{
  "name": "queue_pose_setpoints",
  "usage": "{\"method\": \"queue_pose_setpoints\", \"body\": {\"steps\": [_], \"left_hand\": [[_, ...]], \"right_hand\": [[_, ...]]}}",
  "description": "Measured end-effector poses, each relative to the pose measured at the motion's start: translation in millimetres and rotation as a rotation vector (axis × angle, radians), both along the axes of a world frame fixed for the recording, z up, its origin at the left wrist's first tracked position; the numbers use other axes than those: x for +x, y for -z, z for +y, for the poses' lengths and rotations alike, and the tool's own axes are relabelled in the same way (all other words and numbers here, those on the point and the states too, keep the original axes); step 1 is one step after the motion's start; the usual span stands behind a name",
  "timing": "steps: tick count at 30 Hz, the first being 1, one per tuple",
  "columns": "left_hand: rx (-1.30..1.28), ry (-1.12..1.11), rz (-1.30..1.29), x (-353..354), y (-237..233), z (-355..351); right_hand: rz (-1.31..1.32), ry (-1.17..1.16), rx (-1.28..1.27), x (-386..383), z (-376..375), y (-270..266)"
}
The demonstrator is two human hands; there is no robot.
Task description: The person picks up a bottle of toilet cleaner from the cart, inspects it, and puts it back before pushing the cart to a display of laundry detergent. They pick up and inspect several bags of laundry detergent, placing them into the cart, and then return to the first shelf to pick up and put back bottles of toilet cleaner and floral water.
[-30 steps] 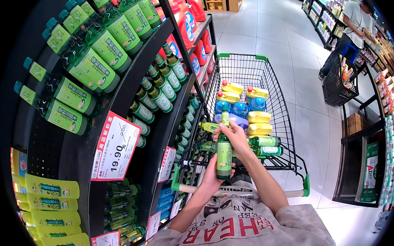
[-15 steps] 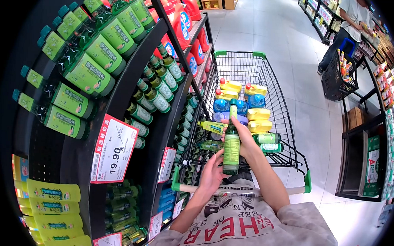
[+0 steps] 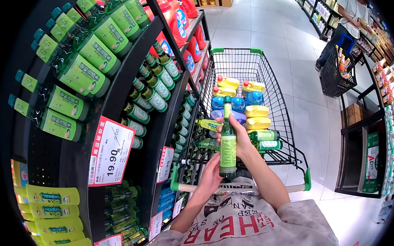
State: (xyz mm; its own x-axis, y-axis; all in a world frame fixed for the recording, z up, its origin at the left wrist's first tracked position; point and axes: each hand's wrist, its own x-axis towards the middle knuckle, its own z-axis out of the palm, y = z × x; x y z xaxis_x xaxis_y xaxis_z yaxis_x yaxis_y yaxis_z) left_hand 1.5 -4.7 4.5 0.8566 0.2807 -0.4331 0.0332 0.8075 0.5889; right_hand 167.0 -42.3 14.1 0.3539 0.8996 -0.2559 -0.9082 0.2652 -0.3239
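My right hand is wrapped round a green glass bottle with a green cap and a pale green printed label. The bottle is held upright above the handle end of the shopping cart. My left hand is closed against the bottle's lower left side, its fingertips partly hidden behind it. Beyond my hands, the cart holds several yellow bottles, blue packs and a purple one. Green bottles lie at its near right, and a yellow-green bottle lies at the left.
Close on the left stands a shelf with large green bottles, smaller green bottles, yellow-green bottles and a price tag. Red jugs stand farther along. A person is at the right by a black basket.
My left fingers have drawn in from spread to closed against the bottle's lower side. The bottle and right hand have shifted slightly left in view.
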Motion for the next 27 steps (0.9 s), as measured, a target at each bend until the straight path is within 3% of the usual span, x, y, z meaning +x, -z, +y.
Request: {"method": "queue_pose_setpoints", "body": {"steps": [9,14,18,21,25,27], "left_hand": [[-0.039,0.000,0.137,-0.7,-2.3,2.1],[-0.054,-0.025,0.160,1.1,1.1,2.1],[-0.068,-0.013,0.195,-0.2,-1.2,3.5],[-0.080,0.061,0.209,-0.8,1.0,6.6],[-0.113,0.078,0.256,0.6,-0.5,9.3],[-0.122,0.082,0.261,0.1,2.2,10.6]], "right_hand": [[-0.027,0.022,-0.023,-1.9,2.3,-1.7],[-0.225,0.198,0.070,27.6,7.4,-8.8],[-0.775,0.288,-0.056,93.3,-5.8,-28.2],[-1.295,0.113,-0.272,131.1,-21.4,-18.3],[-1.692,-0.117,-0.456,161.3,-30.8,50.8],[-1.734,-0.208,-0.492,171.7,-38.9,84.9]]}}
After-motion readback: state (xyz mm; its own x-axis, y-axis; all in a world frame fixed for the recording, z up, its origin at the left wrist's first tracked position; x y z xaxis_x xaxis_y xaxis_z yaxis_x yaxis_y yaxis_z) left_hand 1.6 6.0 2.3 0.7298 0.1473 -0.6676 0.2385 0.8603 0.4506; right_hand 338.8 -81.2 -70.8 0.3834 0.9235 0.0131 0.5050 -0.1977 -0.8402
